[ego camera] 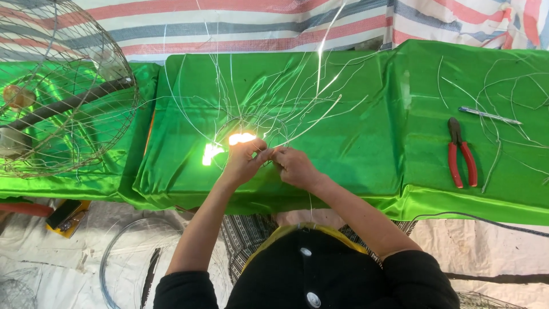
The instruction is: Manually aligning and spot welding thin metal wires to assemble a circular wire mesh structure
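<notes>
In the head view, both hands meet just left of the frame's centre, over a shiny green satin cloth (354, 143) that covers the table. The left hand (243, 160) and the right hand (294, 166) have their fingertips pressed together on a bundle of thin silvery wires (286, 103) — the strands fan upward and outward from the pinch point toward the top of the frame. Each hand's fingers look closed on the wire, though the glare there makes the exact grip hard to read. A bright glare spot sits on the cloth just left of the left hand.

At the right of the frame, red-handled pliers (462, 154) lie on the cloth, well apart from the hands, with a slim silver pen-like tool (489, 115) just above them and loose bent wire pieces (514, 91) around both.

In the upper left stands a round domed wire cage (68, 86) on the green cloth. At the lower left, on the pale floor covering, a coiled hoop of wire (123, 252) lies beside the left forearm — a small yellow and black tool (67, 216) sits farther left.
</notes>
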